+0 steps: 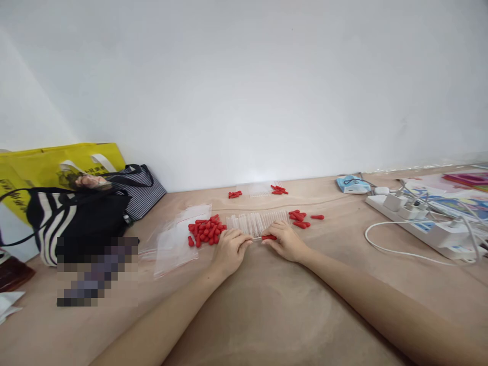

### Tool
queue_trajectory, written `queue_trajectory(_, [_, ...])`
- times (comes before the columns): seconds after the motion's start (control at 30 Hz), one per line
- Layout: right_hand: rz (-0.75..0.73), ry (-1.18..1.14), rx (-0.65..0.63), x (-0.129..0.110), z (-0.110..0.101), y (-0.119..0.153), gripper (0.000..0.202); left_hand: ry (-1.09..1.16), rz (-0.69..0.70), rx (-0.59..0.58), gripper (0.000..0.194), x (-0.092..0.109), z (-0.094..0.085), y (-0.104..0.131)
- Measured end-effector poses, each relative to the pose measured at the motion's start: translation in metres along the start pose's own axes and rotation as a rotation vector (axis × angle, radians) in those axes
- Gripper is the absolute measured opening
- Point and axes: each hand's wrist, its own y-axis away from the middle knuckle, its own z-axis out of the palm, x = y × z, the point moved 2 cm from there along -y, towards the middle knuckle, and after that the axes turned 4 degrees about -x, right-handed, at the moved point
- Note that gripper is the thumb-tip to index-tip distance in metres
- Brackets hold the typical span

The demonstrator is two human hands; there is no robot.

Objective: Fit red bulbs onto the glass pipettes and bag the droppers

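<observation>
In the head view, my left hand [232,250] rests by the front of a row of clear tubes [251,222], its thumb and fingers pinched on a thin clear tube [257,238]. My right hand [284,241] has its fingers closed on a red rubber bulb [269,237] in line with that tube; whether the two are joined I cannot tell. A pile of red bulbs [206,230] lies left of the row, on clear plastic bags [175,246]. Right of the row are several red pieces [299,218], with one apart [317,217].
Farther back lie small red groups [235,194] [279,190] beside a clear bag. Black [87,218], striped [143,190] and yellow bags [38,168] stand left. A power strip [423,229] with a white cable, a blue packet [353,184] and papers [453,201] are right.
</observation>
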Motion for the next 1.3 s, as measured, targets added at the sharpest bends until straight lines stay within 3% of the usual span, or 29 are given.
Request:
queue_trajectory(0.17, [0.025,-0.008,0.052,0.003,-0.003,0.006,0.018,-0.004,0.006,0.012,0.015,-0.001,-0.001,0.001])
queue_trajectory(0.7, [-0.084,0.015,-0.036,-0.009,-0.002,0.007,0.016,-0.064,0.151,0.025,0.021,0.008,0.001,0.002])
queue_trajectory(0.93, [-0.012,-0.045,-0.011,-0.008,-0.006,0.006,0.013,-0.035,0.088,0.007,0.022,0.009,-0.002,0.001])
queue_trajectory(1.03, [0.098,-0.227,0.043,-0.003,-0.006,0.007,0.014,-0.006,0.051,0.011,0.023,0.009,-0.004,0.000])
queue_trajectory(1.2, [0.420,-0.755,0.110,0.000,0.005,0.005,0.029,0.039,0.056,0.040,0.024,0.008,-0.003,-0.001])
queue_trajectory(1.3, [0.477,-0.970,0.150,-0.008,0.012,0.001,0.031,0.080,0.059,0.047,0.025,0.008,-0.003,-0.001])
